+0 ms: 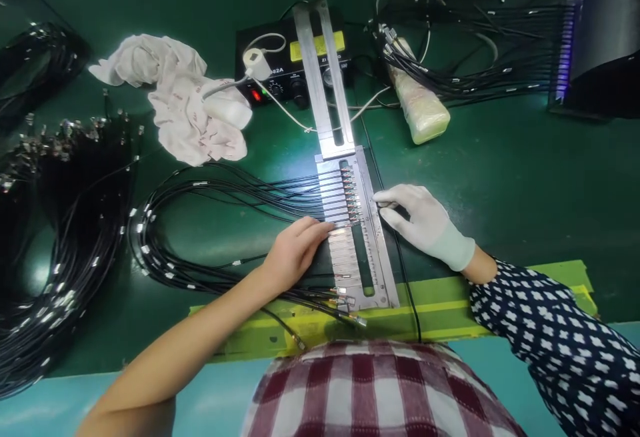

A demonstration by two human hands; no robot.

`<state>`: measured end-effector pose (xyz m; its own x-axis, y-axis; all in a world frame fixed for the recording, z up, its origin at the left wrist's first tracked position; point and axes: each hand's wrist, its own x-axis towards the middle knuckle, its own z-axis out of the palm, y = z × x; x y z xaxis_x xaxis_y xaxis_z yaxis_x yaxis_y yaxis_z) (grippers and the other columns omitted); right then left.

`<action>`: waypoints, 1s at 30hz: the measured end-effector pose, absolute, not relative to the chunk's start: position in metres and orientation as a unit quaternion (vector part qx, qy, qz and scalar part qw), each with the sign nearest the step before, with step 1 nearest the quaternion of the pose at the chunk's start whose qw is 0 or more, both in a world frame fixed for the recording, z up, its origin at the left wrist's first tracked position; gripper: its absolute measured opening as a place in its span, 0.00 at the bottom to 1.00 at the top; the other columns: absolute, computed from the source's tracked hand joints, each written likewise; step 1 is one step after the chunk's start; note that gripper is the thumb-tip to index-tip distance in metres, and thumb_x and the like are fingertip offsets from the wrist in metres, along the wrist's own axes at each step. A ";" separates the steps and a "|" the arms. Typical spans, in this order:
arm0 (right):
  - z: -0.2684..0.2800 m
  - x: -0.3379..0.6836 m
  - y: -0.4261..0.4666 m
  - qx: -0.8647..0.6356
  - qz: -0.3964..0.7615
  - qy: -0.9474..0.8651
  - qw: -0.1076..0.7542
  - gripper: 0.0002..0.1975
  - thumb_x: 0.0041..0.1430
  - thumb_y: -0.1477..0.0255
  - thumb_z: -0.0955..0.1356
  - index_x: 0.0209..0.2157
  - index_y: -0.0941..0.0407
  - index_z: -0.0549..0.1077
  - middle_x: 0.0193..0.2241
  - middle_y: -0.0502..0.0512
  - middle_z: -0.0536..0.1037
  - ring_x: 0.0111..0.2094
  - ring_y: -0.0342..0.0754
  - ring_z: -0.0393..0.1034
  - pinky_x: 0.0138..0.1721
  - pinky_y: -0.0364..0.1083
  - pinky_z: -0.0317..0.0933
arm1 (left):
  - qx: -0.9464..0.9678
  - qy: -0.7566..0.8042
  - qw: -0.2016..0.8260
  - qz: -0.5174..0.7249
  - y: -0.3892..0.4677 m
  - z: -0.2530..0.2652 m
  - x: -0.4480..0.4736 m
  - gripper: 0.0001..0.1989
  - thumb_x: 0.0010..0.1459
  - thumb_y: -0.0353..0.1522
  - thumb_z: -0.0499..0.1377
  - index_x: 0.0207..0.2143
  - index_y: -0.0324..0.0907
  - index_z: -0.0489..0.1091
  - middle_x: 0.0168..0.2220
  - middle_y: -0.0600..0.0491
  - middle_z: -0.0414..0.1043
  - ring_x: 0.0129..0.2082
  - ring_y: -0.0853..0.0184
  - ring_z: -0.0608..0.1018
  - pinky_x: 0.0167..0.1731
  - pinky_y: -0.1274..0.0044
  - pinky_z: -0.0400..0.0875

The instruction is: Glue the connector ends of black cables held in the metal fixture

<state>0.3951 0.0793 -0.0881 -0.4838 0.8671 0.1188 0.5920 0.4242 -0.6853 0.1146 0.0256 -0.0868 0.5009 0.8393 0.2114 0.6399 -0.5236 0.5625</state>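
Observation:
A slotted metal fixture (381,250) lies on the bench, with several black cables (295,190) laid side by side in the grooves of its upper half. Their stripped ends reach over the slot. My bare left hand (297,250) rests at the fixture's left edge, fingers closed on a cable just below the filled grooves; the fingertips partly hide it. On the other side, my right hand (417,220), in a white glove, touches the fixture's right edge with its index fingertip. Its thumb is apart, and nothing shows between them. Loose cable ends with metal connectors (350,301) lie below my left hand.
A second slotted metal bar (337,70) leans across a black control box (275,90). Crumpled white cloth (185,103) lies left of it, a wrapped yellowish block (425,113) right. Cable bundles (65,277) cover the left side; a dark machine (610,37) stands far right.

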 end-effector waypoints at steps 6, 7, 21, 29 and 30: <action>-0.087 0.396 0.079 -0.449 0.302 -0.809 0.229 0.10 0.66 0.73 0.65 0.47 0.51 0.74 0.42 0.50 0.79 0.43 0.52 0.71 0.48 0.53 0.58 | 0.906 0.362 0.132 0.174 0.038 -0.087 0.114 0.16 0.67 0.25 0.47 0.54 0.37 0.68 0.37 0.47 0.71 0.34 0.68 0.72 0.33 0.78 0.69; -0.087 0.396 0.079 -0.447 0.302 -0.810 0.230 0.09 0.67 0.73 0.65 0.46 0.51 0.74 0.42 0.50 0.79 0.43 0.52 0.71 0.47 0.53 0.58 | 0.911 0.355 0.124 0.170 0.040 -0.087 0.115 0.16 0.67 0.25 0.47 0.53 0.36 0.68 0.37 0.47 0.71 0.34 0.67 0.72 0.33 0.77 0.69; -0.092 0.398 0.080 -0.441 0.289 -0.820 0.224 0.09 0.67 0.71 0.64 0.46 0.51 0.73 0.42 0.51 0.78 0.44 0.53 0.70 0.46 0.53 0.57 | 0.903 0.404 0.057 0.136 0.018 -0.090 0.117 0.22 0.67 0.24 0.48 0.61 0.39 0.62 0.36 0.48 0.68 0.34 0.65 0.67 0.33 0.73 0.65; -0.089 0.394 0.081 -0.447 0.289 -0.815 0.229 0.10 0.66 0.72 0.63 0.45 0.51 0.74 0.41 0.52 0.79 0.43 0.54 0.71 0.47 0.55 0.58 | 0.900 0.409 0.068 0.134 0.019 -0.092 0.123 0.19 0.68 0.27 0.48 0.59 0.40 0.64 0.34 0.50 0.69 0.32 0.65 0.69 0.31 0.74 0.62; -0.089 0.394 0.080 -0.445 0.288 -0.816 0.231 0.10 0.66 0.73 0.63 0.45 0.51 0.74 0.41 0.52 0.79 0.43 0.54 0.71 0.48 0.55 0.59 | 0.905 0.405 0.055 0.120 0.023 -0.090 0.126 0.18 0.68 0.27 0.47 0.58 0.40 0.66 0.32 0.51 0.68 0.31 0.65 0.68 0.30 0.74 0.60</action>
<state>0.3943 0.0801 -0.0892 -0.4974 0.8591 0.1204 0.5930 0.4380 -0.6756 0.1262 0.0229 -0.0902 0.6436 0.7456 0.1729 0.7193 -0.6664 0.1965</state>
